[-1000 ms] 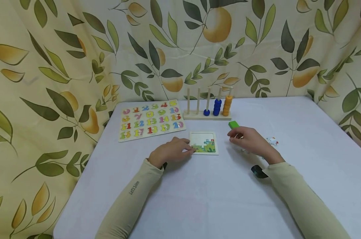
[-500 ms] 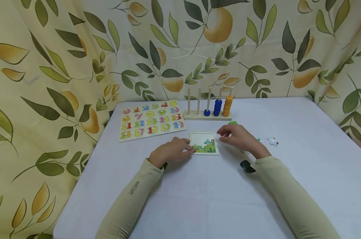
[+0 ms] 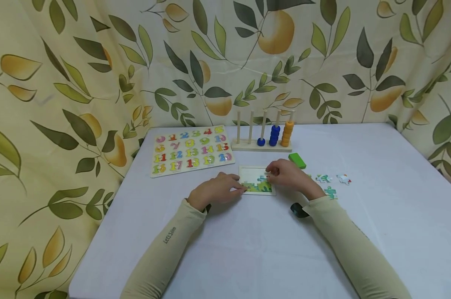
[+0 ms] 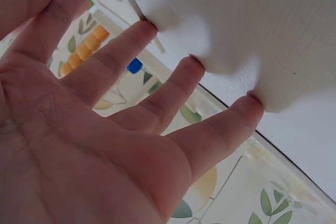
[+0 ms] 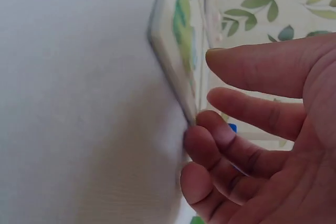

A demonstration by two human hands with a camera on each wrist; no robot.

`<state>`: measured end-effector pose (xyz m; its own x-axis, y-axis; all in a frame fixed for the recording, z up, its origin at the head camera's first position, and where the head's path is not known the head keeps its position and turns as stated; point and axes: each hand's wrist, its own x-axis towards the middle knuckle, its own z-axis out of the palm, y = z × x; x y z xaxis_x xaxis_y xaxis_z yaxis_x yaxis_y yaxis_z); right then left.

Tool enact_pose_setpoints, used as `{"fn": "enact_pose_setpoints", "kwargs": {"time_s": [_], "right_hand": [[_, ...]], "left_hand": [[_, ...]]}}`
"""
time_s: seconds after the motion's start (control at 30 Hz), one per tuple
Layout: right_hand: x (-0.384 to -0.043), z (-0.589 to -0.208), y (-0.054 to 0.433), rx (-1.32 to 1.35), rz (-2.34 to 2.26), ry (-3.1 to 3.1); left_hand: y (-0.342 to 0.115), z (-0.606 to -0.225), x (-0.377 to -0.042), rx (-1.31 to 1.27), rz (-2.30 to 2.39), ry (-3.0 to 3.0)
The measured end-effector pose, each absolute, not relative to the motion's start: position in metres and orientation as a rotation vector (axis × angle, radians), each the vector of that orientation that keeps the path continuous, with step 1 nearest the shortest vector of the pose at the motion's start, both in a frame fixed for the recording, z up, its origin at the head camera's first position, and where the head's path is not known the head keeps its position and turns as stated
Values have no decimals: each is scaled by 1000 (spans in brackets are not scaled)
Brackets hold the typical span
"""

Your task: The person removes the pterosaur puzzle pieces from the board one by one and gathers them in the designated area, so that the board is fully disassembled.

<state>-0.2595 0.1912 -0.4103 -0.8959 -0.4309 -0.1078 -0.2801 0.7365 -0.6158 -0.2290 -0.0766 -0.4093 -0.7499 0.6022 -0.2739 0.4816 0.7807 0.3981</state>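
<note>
A small puzzle tray (image 3: 252,193) with a pale frame lies at the table's middle, its lower part filled with green and teal pieces. My left hand (image 3: 218,190) rests at its left side, fingers extended; in the left wrist view the fingertips (image 4: 247,106) touch the white surface. My right hand (image 3: 288,176) is over the tray's right edge and covers its upper right part. In the right wrist view, thumb and index finger stand apart with nothing visible between them, while the other fingers (image 5: 202,142) bend loosely at the tray's corner (image 5: 191,116).
Loose puzzle pieces (image 3: 323,179) lie right of the right hand, with a green block (image 3: 297,160) behind it. A number board (image 3: 192,149) sits at the back left. Beside it stands a peg counter (image 3: 244,146) with blue and orange beads, before a patterned curtain (image 3: 225,62).
My right hand has moved left from beside the green block to the tray's right edge, uncovering the block and several loose pieces. The left hand has stayed by the tray.
</note>
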Motion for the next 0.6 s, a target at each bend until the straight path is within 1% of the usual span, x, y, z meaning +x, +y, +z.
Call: {"fn": "enact_pose_setpoints", "kwargs": {"time_s": [0.6], "right_hand": [[-255,-415,192,-513,-847,2670]], "left_hand": [[-76,-409,-229,863,460,2583]]}}
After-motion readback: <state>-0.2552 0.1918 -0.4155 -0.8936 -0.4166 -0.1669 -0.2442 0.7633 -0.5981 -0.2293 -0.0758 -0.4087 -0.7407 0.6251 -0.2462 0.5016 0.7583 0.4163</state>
